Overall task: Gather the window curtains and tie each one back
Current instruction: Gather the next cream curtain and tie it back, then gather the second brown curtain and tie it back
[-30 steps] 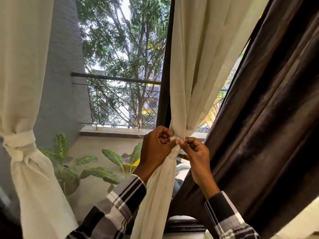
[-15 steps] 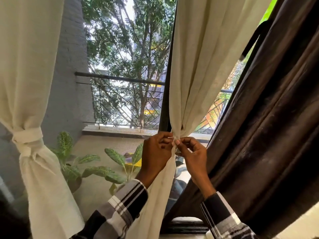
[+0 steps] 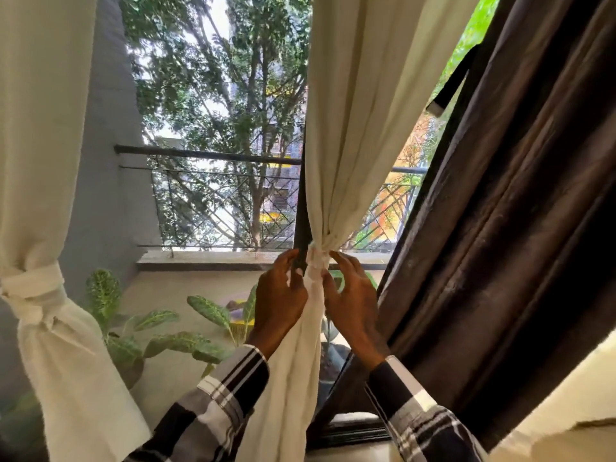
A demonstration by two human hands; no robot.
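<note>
Hands at the knot of the middle curtain

Left hand [image 3: 278, 303] and right hand [image 3: 351, 303] flank the cream curtain [image 3: 353, 128] at its knot [image 3: 318, 258], each grip released, fingers spread; another curtain [image 3: 40, 128] hangs tied at left.

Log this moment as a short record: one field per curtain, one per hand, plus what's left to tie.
left cream curtain: gathered, knotted
middle cream curtain: bunched, with a tie at the sill height
dark curtain: hanging loose, untied
left hand: fingers open, beside the tie
right hand: fingers spread, beside the tie
left to tie: dark curtain
</note>
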